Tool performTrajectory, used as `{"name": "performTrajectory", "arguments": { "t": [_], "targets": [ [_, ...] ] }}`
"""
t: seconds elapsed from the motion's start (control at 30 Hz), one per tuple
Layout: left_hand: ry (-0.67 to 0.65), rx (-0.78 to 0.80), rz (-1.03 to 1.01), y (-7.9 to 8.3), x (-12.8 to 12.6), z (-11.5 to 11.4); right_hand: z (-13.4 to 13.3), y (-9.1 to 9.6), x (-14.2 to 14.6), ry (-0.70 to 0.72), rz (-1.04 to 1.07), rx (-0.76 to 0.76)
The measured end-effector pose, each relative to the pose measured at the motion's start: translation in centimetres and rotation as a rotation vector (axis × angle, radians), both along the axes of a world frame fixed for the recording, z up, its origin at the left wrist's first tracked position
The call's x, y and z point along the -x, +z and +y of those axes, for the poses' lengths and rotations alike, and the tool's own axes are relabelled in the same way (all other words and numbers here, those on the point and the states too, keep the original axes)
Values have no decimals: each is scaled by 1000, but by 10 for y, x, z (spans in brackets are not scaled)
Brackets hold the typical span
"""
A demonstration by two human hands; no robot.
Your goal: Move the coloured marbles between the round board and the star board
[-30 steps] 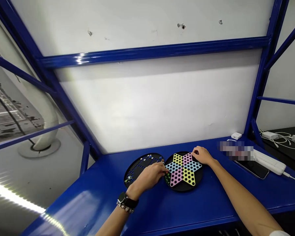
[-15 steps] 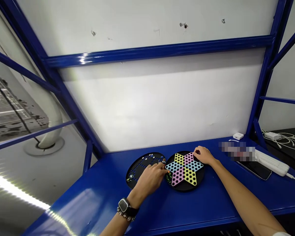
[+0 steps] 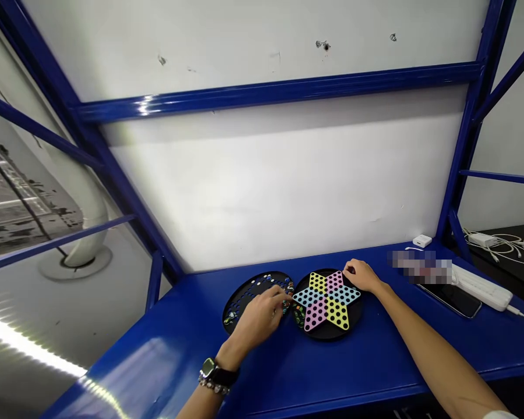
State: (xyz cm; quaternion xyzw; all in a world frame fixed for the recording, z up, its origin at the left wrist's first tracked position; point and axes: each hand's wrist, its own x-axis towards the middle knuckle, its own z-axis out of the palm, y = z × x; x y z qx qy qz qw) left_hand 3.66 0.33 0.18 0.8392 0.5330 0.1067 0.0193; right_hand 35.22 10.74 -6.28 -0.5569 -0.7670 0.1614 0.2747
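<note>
A star-shaped Chinese checkers board (image 3: 326, 300) in yellow, pink and blue, full of round holes, lies in a round black tray (image 3: 353, 320). My right hand (image 3: 361, 276) is closed at this board's upper right point, by the tray rim; its fingertips are partly hidden. Left of it sits a second round black tray (image 3: 244, 294) with blue dots and small marbles (image 3: 268, 277), some white. My left hand (image 3: 262, 311) hangs over that tray's right side, fingers curled together near colourful marbles (image 3: 285, 304); what they pinch is hidden. Green marbles (image 3: 298, 319) lie beside the star's left edge.
Both trays rest on a blue tabletop (image 3: 183, 343) in front of a white wall panel (image 3: 283, 180). To the right lie a phone (image 3: 452, 299), a white power strip (image 3: 482, 286) and a small white case (image 3: 421, 240). Blue frame bars (image 3: 283, 90) surround the table.
My left hand has drawn slightly left, away from the star board's edge, where an orange marble showed by its fingertips. My right hand stays put at the board.
</note>
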Motion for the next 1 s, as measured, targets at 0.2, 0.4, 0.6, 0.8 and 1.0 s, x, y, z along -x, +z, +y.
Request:
{"name": "performTrajectory", "arguments": {
  "t": [0.2,0.4,0.6,0.8,1.0],
  "targets": [
    [109,100,-46,-10,17,13,4,-5,-1,-5,42,-12],
    [39,150,6,0,-2,34,9,-8,-6,-3,82,-10],
    [45,162,139,8,-12,45,8,-7,-6,-3,83,-11],
    [51,157,191,8,-13,40,6,-6,-5,2,91,-7],
    [15,139,220,10,-13,39,6,-6,-5,-3,86,3]
  ]
}}
